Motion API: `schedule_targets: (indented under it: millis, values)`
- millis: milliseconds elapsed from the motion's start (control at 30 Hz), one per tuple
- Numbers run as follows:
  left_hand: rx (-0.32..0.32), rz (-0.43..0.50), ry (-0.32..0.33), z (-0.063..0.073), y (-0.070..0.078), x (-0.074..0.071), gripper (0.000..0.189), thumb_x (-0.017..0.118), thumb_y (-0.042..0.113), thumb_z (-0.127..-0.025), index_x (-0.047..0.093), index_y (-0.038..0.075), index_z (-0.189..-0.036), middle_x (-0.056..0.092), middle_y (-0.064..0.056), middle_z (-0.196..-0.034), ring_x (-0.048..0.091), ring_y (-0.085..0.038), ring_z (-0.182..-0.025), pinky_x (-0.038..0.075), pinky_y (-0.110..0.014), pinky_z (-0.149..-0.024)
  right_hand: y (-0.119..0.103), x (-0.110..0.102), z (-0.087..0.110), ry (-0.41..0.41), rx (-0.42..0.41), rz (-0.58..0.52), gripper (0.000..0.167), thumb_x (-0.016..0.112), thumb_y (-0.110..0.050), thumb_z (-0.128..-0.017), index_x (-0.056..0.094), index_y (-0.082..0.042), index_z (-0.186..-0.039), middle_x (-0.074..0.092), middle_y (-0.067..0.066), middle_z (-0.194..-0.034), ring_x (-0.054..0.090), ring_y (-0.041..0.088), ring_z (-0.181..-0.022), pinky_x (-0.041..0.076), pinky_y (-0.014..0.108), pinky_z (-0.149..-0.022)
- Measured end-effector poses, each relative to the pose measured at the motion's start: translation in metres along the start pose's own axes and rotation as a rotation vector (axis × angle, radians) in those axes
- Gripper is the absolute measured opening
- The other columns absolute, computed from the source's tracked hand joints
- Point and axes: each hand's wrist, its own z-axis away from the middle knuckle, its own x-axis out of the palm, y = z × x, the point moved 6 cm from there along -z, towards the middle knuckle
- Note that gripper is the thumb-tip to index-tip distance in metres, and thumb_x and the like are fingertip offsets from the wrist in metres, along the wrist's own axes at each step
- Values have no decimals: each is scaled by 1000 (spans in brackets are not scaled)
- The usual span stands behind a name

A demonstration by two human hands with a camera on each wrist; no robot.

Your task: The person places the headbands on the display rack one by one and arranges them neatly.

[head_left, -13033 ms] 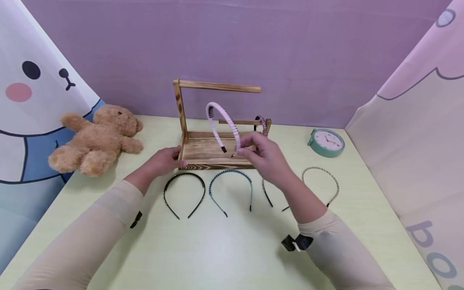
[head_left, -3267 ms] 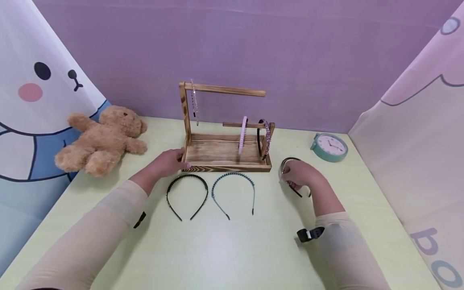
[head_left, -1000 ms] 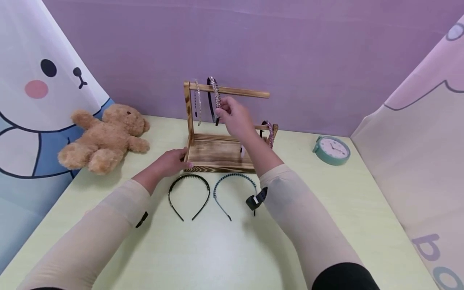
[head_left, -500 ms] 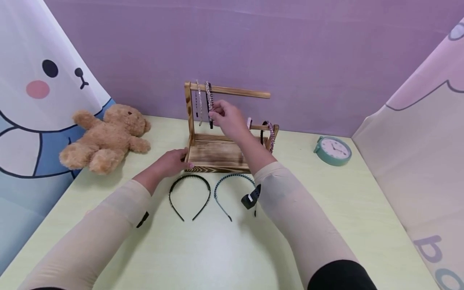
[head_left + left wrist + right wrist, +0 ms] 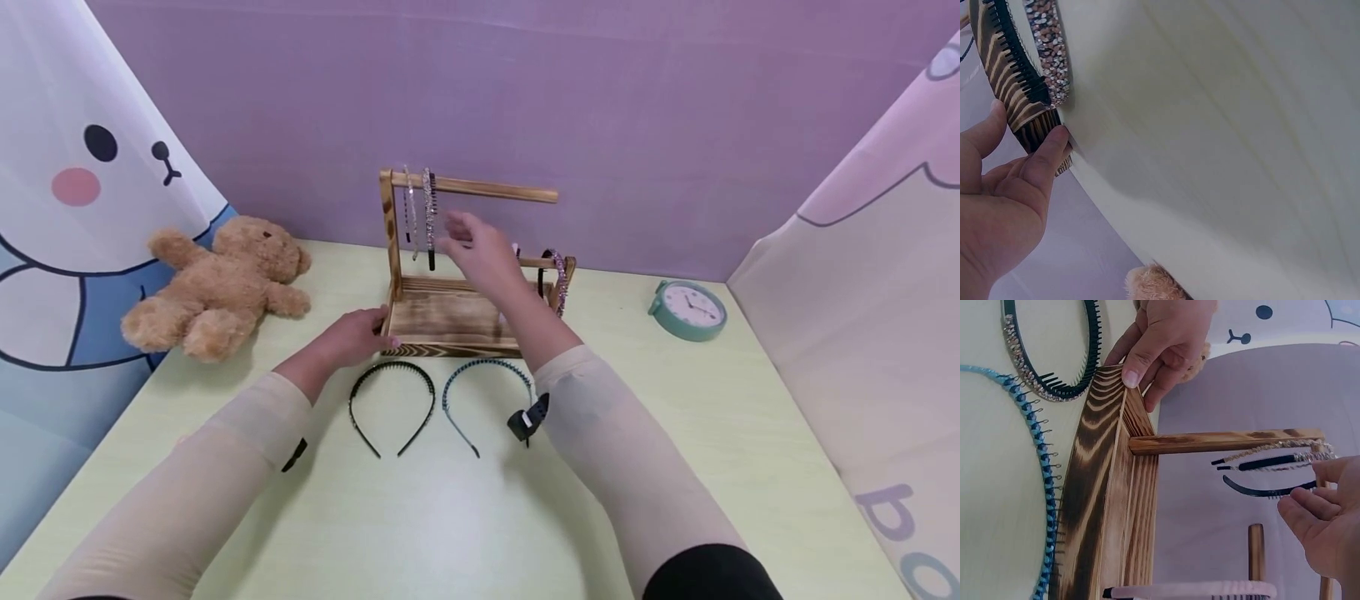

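Note:
My left hand (image 5: 348, 335) grips the left end of the wooden headband stand (image 5: 457, 348), thumb and fingers on its corner. From the upper bar hang a thin beaded headband (image 5: 412, 221) and a glittery black toothed headband (image 5: 430, 212). Just right of the glittery one, my right hand (image 5: 483, 254) has its fingers apart and holds nothing. A pink headband (image 5: 1197, 590) and a purple glittery headband (image 5: 561, 283) hang on the lower bar, the pink one mostly behind my right hand in the head view.
In front of the stand, a black headband (image 5: 392, 364) and a blue headband (image 5: 487, 361) lie flat on the table (image 5: 420, 517). A brown teddy bear (image 5: 225, 283) lies at left; a green clock (image 5: 688, 311) is at right. Curtains enclose the back and sides.
Two more headbands have gone onto the upper bar and the pink one onto the lower. My right hand slid the glittery one left and let go. The left hand keeps holding the stand.

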Motion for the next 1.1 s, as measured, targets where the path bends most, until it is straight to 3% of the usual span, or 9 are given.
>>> schedule_targets:
  millis: [200,400,633,833,1100]
  values:
    - [13,-5,4,1,2,0,77,57,34,-100,16,-1,-156,28,-26,-157,25,-44,-144,23,-56,-117,7,-17,22,21,-32,-7,56,56,-47,-98,42,-28,-148,54,-4,-143,52,12,-128,43,31,-107]
    - [8,-3,-3,2,2,1,77,57,34,-101,16,0,-156,27,-25,-157,24,-43,-145,23,-56,-117,18,-32,49,19,-79,-79,45,56,-45,-98,56,-22,-136,64,-8,-126,58,8,-113,48,31,-99]
    - [2,1,-4,1,3,0,78,57,34,-100,15,0,-156,28,-25,-156,25,-44,-144,23,-57,-117,39,-37,76,-58,3,-78,32,58,-42,-98,64,-18,-119,67,0,-109,64,18,-98,54,36,-84]
    - [-5,35,-10,2,3,0,77,57,33,-101,14,1,-157,30,-24,-156,27,-42,-144,26,-56,-117,59,-17,94,-206,53,-66,20,61,-33,-98,65,-17,-110,67,13,-99,67,31,-88,58,40,-74]
    - [5,55,-12,4,4,-1,76,56,32,-101,14,3,-157,28,-24,-157,26,-43,-144,26,-57,-116,70,39,116,-489,89,112,28,65,-42,-94,65,-17,-106,70,9,-98,70,27,-83,59,38,-72]
